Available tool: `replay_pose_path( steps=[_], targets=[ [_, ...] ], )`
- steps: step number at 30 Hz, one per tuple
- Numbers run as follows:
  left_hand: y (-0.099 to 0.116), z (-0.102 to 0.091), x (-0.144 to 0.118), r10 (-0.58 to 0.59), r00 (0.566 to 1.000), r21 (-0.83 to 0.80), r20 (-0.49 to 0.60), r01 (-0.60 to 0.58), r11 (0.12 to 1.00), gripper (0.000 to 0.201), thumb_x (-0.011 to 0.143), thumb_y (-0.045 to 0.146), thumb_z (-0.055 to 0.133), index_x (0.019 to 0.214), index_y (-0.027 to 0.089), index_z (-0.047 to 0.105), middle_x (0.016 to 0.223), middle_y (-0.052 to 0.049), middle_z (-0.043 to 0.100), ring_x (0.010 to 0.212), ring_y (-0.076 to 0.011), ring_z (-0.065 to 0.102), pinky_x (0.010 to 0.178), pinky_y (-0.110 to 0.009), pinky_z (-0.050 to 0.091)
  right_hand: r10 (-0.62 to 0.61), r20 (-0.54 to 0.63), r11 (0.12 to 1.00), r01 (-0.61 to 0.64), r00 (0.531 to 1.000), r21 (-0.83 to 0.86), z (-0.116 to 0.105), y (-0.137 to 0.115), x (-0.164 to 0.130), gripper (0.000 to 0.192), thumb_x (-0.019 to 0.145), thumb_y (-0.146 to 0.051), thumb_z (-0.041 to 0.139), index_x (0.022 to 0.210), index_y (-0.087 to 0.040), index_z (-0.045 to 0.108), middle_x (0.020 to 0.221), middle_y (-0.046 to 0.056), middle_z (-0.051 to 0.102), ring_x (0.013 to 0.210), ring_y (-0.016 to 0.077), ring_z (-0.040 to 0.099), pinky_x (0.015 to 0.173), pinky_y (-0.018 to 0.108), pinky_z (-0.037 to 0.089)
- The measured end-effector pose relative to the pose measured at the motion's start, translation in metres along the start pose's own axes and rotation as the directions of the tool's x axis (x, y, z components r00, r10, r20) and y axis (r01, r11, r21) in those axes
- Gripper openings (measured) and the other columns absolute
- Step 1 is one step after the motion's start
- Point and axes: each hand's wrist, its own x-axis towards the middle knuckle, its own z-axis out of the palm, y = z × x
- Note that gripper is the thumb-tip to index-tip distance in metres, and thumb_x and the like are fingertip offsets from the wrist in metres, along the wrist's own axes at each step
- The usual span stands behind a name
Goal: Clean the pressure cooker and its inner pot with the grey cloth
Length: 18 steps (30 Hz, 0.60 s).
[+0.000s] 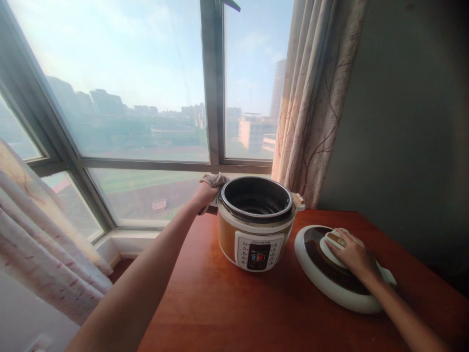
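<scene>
An electric pressure cooker [227,234] with a brown and white body stands upright on the table, its top uncovered. Inside it sits a dark inner pot [256,188], with no food visible in it. My left hand [208,193] is closed on a patterned cloth [213,179] at the cooker's left rim; its fingertips are partly hidden. To the right, the round white and brown lid [311,269] lies on the table. My right hand [350,249] grips the lid's raised handle [332,240] from above.
The reddish-brown wooden table [205,308] carries the cooker and lid. Behind it are tall windows with a grey frame [216,98]. Patterned curtains [311,98] hang at the right, and another curtain [44,244] hangs at the left. A dark wall [410,122] borders the right side.
</scene>
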Motion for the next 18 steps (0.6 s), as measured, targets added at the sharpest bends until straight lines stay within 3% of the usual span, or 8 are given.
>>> replay_pose_path(
  steps=[13,18],
  targets=[
    [-0.007,0.002,0.000,0.001,0.999,-0.088,-0.041,-0.004,0.996,0.027,0.077,0.031,0.067,0.100,0.019,0.071,0.101,-0.008,0.076,0.101,-0.0282,0.069,0.092,-0.038,0.055,-0.096,-0.026,0.995,0.096,0.995,0.017,-0.024,-0.020,0.002,0.058,0.090,-0.060,0.039,0.105,-0.013,0.070,0.105,0.018,0.072,0.101,0.0345,0.063,0.094,0.049,0.047],
    [-0.008,0.003,0.000,-0.019,0.999,-0.063,-0.040,0.016,0.998,0.029,0.079,0.028,0.062,0.104,0.017,0.071,0.106,-0.010,0.075,0.103,-0.0289,0.068,0.096,-0.043,0.052,-0.054,-0.064,0.980,0.065,0.996,0.188,-0.059,-0.065,0.029,0.044,0.091,-0.052,0.044,0.103,-0.018,0.070,0.104,0.014,0.072,0.099,0.0309,0.064,0.091,0.044,0.048]
  ],
)
